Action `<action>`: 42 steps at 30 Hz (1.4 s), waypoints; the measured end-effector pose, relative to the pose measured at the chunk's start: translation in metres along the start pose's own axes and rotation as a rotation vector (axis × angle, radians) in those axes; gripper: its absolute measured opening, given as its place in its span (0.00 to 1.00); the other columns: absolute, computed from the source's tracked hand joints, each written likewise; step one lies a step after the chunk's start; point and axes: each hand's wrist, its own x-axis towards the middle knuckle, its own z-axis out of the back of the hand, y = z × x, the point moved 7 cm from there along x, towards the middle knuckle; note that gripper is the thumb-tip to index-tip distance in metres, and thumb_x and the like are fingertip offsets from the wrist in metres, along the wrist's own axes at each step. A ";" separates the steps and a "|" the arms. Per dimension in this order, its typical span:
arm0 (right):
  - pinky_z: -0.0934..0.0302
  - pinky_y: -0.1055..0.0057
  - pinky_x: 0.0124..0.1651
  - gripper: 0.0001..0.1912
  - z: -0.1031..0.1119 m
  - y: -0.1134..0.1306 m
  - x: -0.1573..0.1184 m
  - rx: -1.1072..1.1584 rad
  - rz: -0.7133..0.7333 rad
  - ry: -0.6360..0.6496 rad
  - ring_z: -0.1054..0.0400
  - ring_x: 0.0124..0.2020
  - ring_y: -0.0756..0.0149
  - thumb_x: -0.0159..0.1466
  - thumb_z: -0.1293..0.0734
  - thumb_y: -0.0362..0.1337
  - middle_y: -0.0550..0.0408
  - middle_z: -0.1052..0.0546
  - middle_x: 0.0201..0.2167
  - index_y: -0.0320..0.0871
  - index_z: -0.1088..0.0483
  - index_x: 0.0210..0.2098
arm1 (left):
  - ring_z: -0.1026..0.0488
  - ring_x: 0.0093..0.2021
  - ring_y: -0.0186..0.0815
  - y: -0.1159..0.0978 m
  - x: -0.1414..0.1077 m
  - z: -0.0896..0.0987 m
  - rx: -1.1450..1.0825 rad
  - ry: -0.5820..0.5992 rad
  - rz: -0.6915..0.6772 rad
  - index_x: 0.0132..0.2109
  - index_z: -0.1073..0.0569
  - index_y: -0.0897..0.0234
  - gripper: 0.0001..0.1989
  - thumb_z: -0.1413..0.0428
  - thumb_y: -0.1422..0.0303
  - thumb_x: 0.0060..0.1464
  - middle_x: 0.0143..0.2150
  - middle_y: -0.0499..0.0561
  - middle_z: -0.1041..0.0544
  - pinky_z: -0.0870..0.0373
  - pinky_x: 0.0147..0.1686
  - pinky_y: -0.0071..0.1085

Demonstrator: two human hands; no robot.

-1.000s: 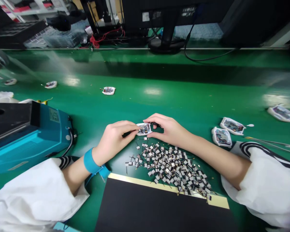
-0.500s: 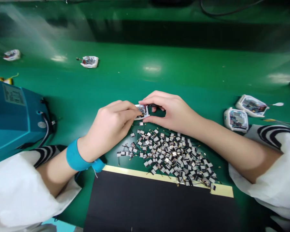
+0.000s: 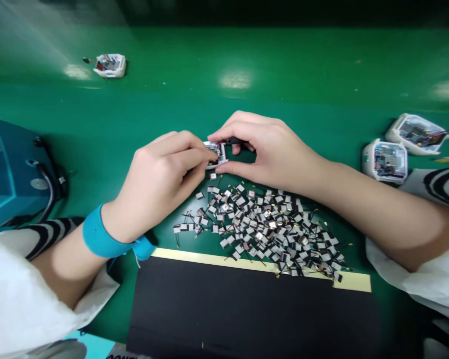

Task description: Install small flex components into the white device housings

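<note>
My right hand point(image 3: 264, 144) grips the right end of a small open white housing point(image 3: 222, 154) with a circuit board inside, thumb below and fingers above. A small black part point(image 3: 232, 141) shows by its fingers. My left hand point(image 3: 168, 172), with a blue wrist strap point(image 3: 107, 234), has its fingers closed together and its fingertips on the board in the housing. Whatever they pinch is hidden. Just below both hands spreads a pile of small square modules point(image 3: 262, 224) with short black leads. One loose module point(image 3: 213, 176) lies right under the housing.
Two open white housings point(image 3: 385, 160) with boards rest by my right forearm, and another housing point(image 3: 111, 66) sits at the far left. A blue machine point(image 3: 15, 169) with a cable stands at left. A black mat point(image 3: 247, 309) with a yellow strip point(image 3: 209, 258) lies in front.
The view has shifted, so the far housing sits further left and higher. Both hands stay at the same housing, with the left fingertips still on its board.
</note>
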 end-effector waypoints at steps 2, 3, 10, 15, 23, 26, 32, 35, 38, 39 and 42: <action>0.40 0.71 0.37 0.17 0.000 0.000 0.000 -0.007 -0.005 0.004 0.37 0.36 0.68 0.56 0.34 0.41 0.53 0.32 0.37 0.39 0.35 0.42 | 0.31 0.35 0.32 0.001 0.000 -0.001 -0.020 0.008 0.004 0.38 0.29 0.64 0.07 0.51 0.73 0.54 0.37 0.48 0.27 0.34 0.35 0.26; 0.40 0.71 0.37 0.17 0.000 0.001 0.000 -0.009 -0.005 0.005 0.37 0.37 0.68 0.56 0.34 0.41 0.54 0.32 0.37 0.40 0.35 0.42 | 0.31 0.35 0.32 0.001 0.000 -0.001 -0.024 0.008 0.006 0.38 0.29 0.63 0.07 0.51 0.73 0.54 0.37 0.48 0.28 0.34 0.35 0.26; 0.38 0.72 0.35 0.17 0.000 0.000 0.000 -0.010 -0.038 0.027 0.37 0.33 0.70 0.55 0.34 0.42 0.54 0.33 0.38 0.41 0.35 0.42 | 0.31 0.37 0.34 0.001 0.000 -0.003 -0.053 0.038 0.024 0.39 0.29 0.64 0.09 0.53 0.71 0.56 0.38 0.49 0.28 0.34 0.37 0.29; 0.38 0.71 0.36 0.17 0.001 0.000 -0.001 -0.039 -0.021 0.021 0.37 0.34 0.70 0.55 0.34 0.43 0.55 0.33 0.38 0.41 0.35 0.42 | 0.31 0.36 0.33 0.002 0.000 -0.003 -0.044 0.025 0.014 0.39 0.29 0.63 0.08 0.53 0.71 0.55 0.37 0.49 0.28 0.35 0.36 0.27; 0.40 0.72 0.37 0.18 0.001 -0.002 -0.001 -0.027 -0.034 0.017 0.36 0.36 0.71 0.55 0.36 0.45 0.58 0.34 0.37 0.40 0.35 0.40 | 0.31 0.37 0.32 0.006 0.001 -0.006 -0.056 0.043 0.057 0.40 0.29 0.65 0.09 0.51 0.71 0.55 0.36 0.49 0.28 0.35 0.36 0.25; 0.41 0.72 0.37 0.18 0.001 -0.002 -0.001 -0.003 -0.047 0.017 0.36 0.37 0.70 0.56 0.37 0.47 0.59 0.35 0.37 0.41 0.35 0.40 | 0.31 0.36 0.31 0.006 0.000 -0.006 -0.060 0.043 0.041 0.41 0.29 0.66 0.09 0.51 0.70 0.55 0.36 0.50 0.28 0.35 0.36 0.25; 0.40 0.72 0.38 0.18 0.001 -0.002 -0.001 -0.043 -0.032 0.024 0.36 0.38 0.69 0.56 0.37 0.46 0.58 0.34 0.37 0.41 0.35 0.41 | 0.31 0.38 0.31 0.006 0.000 -0.006 -0.049 0.050 0.043 0.40 0.29 0.63 0.09 0.52 0.69 0.56 0.38 0.48 0.28 0.35 0.38 0.25; 0.40 0.72 0.38 0.18 0.001 -0.001 -0.001 -0.055 -0.023 0.023 0.36 0.38 0.69 0.56 0.37 0.46 0.57 0.35 0.37 0.40 0.35 0.41 | 0.32 0.38 0.31 0.005 0.000 -0.006 -0.039 0.049 0.029 0.40 0.29 0.65 0.09 0.52 0.70 0.56 0.37 0.49 0.29 0.34 0.38 0.25; 0.40 0.72 0.38 0.18 0.001 -0.001 -0.002 -0.051 -0.020 0.022 0.36 0.38 0.69 0.56 0.37 0.47 0.58 0.35 0.38 0.41 0.36 0.41 | 0.32 0.38 0.31 0.004 0.000 -0.006 -0.033 0.046 0.026 0.40 0.29 0.65 0.09 0.52 0.70 0.56 0.37 0.49 0.29 0.35 0.38 0.25; 0.40 0.72 0.38 0.18 0.001 -0.002 -0.002 -0.052 -0.020 0.023 0.36 0.38 0.69 0.57 0.37 0.47 0.59 0.35 0.38 0.41 0.36 0.41 | 0.32 0.38 0.31 0.004 0.000 -0.006 -0.033 0.046 0.027 0.40 0.29 0.65 0.09 0.52 0.70 0.56 0.37 0.49 0.29 0.35 0.38 0.25; 0.40 0.72 0.38 0.19 0.001 -0.002 -0.002 -0.064 -0.020 0.024 0.36 0.38 0.70 0.57 0.38 0.48 0.59 0.35 0.38 0.41 0.36 0.41 | 0.32 0.38 0.31 0.005 0.000 -0.007 -0.032 0.048 0.036 0.40 0.29 0.65 0.09 0.52 0.69 0.56 0.37 0.49 0.29 0.34 0.39 0.25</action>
